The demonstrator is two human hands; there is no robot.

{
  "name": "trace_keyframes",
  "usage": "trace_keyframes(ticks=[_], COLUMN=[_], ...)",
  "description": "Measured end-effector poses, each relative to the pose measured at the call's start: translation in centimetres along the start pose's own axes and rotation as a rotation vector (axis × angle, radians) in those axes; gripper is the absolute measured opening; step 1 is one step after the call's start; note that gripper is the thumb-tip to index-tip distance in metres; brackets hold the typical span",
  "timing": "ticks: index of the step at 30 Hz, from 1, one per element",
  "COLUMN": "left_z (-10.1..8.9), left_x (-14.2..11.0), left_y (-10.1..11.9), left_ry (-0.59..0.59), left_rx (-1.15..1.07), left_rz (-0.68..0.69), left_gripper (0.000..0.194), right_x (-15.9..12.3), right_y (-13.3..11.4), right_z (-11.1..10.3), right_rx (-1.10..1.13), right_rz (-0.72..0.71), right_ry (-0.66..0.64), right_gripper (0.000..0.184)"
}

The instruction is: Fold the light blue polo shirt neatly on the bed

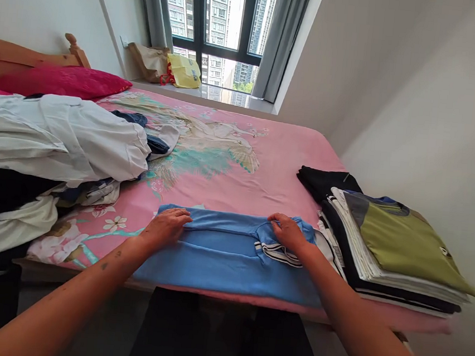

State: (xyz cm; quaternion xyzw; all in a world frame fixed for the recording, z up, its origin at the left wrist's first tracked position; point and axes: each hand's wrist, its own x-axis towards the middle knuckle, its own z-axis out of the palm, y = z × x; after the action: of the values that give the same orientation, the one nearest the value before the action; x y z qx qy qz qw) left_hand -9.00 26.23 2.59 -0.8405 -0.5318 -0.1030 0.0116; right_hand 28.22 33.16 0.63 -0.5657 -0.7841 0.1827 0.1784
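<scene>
A blue shirt with a striped sleeve cuff lies partly folded on the pink bedspread, near the bed's front edge. My left hand rests palm down on the shirt's left part, fingers stretched flat along the fold. My right hand lies on the shirt's right part by the folded-in sleeve, with its fingers curled onto the cloth at the upper edge. Whether it pinches the fabric or only presses it does not show.
A neat stack of folded clothes, topped by an olive shirt, sits to the right on the bed. A heap of unfolded white and dark clothes covers the left. A red pillow lies by the wooden headboard. Bags stand on the window sill.
</scene>
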Motion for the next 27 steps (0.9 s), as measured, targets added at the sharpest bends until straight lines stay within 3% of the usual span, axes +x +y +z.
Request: trace_keyframes(ticks=[2,4,6,8,11,14,17,19,21,24,27], left_z=[1.3,3.0,4.7,6.1,7.0,6.8,6.2,5.7,5.2,4.7,4.9], left_x=[1.6,2.8,3.4,3.4,3.1,3.2,3.7,4.1,4.6,6.1,8.3], left_y=[1.2,2.1,2.5,2.4,1.8,1.4,2.5,4.8,8.4,15.2,21.3], left_ry=[-0.001,-0.047,-0.102,-0.13,-0.127,-0.121,-0.08,0.0,0.067,0.051,-0.009], left_rx=[-0.098,-0.124,-0.094,-0.06,-0.032,-0.034,-0.066,-0.104,-0.158,-0.224,-0.236], left_rz=[0.03,-0.025,-0.117,-0.162,-0.157,-0.152,-0.17,-0.142,-0.015,0.228,0.332], left_gripper=[0.043,0.042,0.051,0.058,0.059,0.059,0.057,0.056,0.054,0.051,0.055], right_x=[-0.1,-0.2,-0.5,-1.1,-2.7,-5.4,-9.3,-12.0,-14.5,-16.9,-18.1], right_y=[-0.8,-0.6,0.7,2.7,5.1,5.6,4.4,3.0,1.5,-0.7,-2.2], right_z=[0.4,0.7,0.7,0.0,-1.8,-3.4,-3.5,-2.7,-1.3,0.8,1.9], right_rx=[0.033,0.003,-0.047,-0.006,0.221,0.4,0.506,0.531,0.506,0.437,0.392], right_rz=[-0.07,-0.08,0.014,0.117,0.191,0.254,0.291,0.272,0.187,0.005,-0.111], right_ry=[-0.01,-0.075,-0.115,-0.073,0.178,0.473,0.576,0.586,0.577,0.527,0.464], right_gripper=[0.031,0.036,0.043,0.044,0.037,0.038,0.034,0.029,0.022,0.017,0.018])
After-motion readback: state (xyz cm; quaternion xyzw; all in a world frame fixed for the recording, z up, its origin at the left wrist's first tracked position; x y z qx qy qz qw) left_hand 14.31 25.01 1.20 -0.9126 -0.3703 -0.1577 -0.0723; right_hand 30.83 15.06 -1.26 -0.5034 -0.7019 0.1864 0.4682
